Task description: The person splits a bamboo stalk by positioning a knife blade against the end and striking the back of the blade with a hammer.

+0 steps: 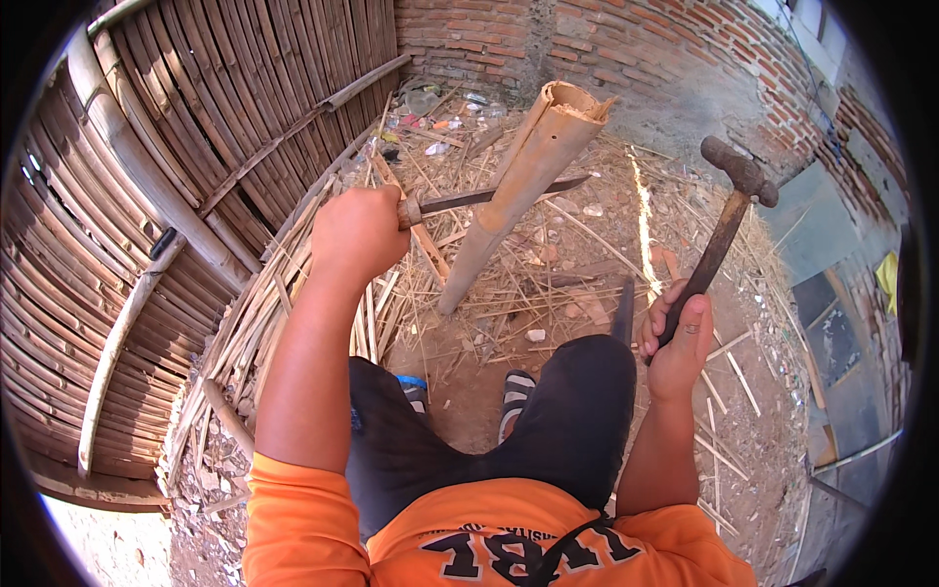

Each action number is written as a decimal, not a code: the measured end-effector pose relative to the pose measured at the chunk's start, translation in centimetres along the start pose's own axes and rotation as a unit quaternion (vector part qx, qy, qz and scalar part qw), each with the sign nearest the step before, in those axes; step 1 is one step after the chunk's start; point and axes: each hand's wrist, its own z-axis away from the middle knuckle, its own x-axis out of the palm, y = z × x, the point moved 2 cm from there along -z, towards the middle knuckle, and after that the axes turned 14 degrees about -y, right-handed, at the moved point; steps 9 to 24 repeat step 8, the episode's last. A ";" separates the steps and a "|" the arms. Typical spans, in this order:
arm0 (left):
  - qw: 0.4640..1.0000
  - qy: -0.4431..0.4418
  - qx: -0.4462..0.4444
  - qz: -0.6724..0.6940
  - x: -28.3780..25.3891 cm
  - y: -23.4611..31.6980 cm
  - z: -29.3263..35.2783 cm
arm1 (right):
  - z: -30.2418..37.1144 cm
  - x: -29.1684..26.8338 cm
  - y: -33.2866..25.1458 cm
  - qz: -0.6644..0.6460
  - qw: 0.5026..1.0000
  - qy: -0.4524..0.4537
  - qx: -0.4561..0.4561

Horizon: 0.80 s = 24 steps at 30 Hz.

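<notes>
A thick bamboo piece (523, 171) stands on end on the dirt in front of me, leaning slightly right at its top. Its upper end is cracked and splintered, and a split runs down its side. My left hand (359, 227) is closed around the wooden handle of a long knife (460, 200). The bamboo hides the middle of the blade, whose tip shows on the right side; whether it sits in the split or behind I cannot tell. My right hand (678, 333) grips the dark shaft of a hammer (726, 220), head raised, apart from the bamboo.
Bamboo slivers (377, 313) and litter (435, 122) cover the ground. A slatted bamboo wall (235, 108) rises at left, a brick wall (626, 49) at the back. Grey panels (817, 225) stand at right. My sandalled feet (515, 396) are close to the bamboo's base.
</notes>
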 end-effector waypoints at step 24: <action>0.999 -0.032 -0.012 -0.015 -0.2 -0.8 0.4 | 1.9 -0.5 4.6 0.027 0.984 -0.096 0.148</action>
